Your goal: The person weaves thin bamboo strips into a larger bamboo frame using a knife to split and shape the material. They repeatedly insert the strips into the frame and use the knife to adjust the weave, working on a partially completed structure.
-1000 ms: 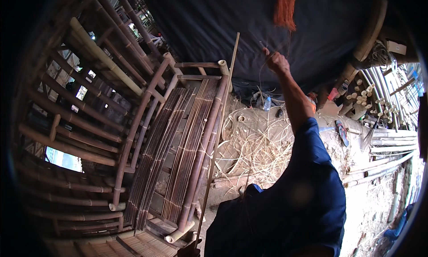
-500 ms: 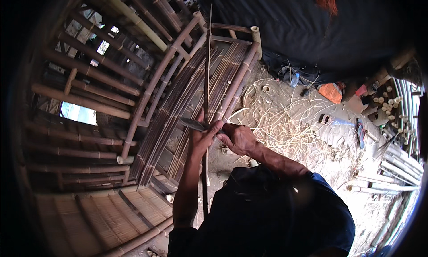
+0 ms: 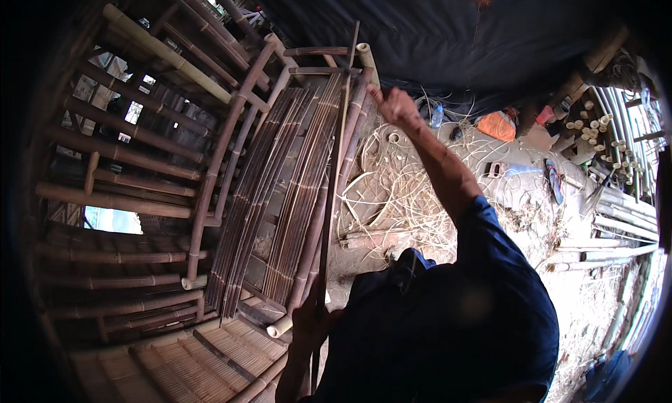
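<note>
dirt floor (image 3: pixel 518 200), bamboo shavings (image 3: pixel 399 186), dark tarp (image 3: pixel 448 32), bamboo frame (image 3: pixel 231 165)

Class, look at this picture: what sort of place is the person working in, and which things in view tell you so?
Probably an open-air bamboo furniture workshop. A half-built bamboo frame with slatted panels stands on bare ground, cut bamboo poles lie stacked at the right, and pale shavings litter the dirt.

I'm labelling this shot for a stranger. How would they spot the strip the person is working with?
Start at the big bamboo chair frame filling the left half. Along its right edge runs one long thin bamboo strip, gripped low by the left hand, the right hand raised near its top. Unlike the woven slats, it stands loose and single.
</note>
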### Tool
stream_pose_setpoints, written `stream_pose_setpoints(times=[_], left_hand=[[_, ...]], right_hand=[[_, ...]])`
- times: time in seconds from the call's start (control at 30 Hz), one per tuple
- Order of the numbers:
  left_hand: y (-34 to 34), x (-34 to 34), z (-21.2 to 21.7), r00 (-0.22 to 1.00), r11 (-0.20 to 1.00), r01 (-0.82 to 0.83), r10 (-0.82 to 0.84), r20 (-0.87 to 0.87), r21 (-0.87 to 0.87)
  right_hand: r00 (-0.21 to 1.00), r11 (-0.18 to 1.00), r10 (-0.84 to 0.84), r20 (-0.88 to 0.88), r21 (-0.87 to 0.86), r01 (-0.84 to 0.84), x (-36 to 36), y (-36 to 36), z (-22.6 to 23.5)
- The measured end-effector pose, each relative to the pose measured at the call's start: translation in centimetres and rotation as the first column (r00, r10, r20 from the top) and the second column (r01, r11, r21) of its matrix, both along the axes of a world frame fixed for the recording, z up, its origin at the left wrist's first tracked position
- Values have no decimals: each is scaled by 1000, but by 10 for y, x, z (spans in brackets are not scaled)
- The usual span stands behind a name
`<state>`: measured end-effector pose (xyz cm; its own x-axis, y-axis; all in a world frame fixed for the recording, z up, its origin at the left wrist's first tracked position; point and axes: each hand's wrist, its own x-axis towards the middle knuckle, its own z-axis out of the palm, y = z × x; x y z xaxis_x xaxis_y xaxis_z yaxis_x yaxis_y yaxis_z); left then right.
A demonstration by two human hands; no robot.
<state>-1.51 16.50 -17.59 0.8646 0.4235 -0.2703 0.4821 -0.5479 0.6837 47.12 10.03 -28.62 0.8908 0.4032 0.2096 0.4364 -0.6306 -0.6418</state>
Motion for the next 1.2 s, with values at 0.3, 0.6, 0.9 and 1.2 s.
stream_pose_setpoints(times=[0.3, 0.6, 0.9, 1.2], left_hand=[[13, -55, -3, 976, 919, 195, -216, 22, 344], [46, -42, -29, 997, 997, -68, 69, 40, -34], [94, 143, -46, 877, 783, -254, 434, 207, -568], [77, 108, -18, 953, 954, -89, 165, 253, -288]], right_hand=[[989, 992, -126, -71, 17, 128, 60, -26, 26], [964, 965, -262, 50, 47, 260, 83, -48, 63], [781, 782, 622, -55, 92, -616, -249, 22, 9], [923, 953, 286, 257, 27, -303, -137, 57, -18]])
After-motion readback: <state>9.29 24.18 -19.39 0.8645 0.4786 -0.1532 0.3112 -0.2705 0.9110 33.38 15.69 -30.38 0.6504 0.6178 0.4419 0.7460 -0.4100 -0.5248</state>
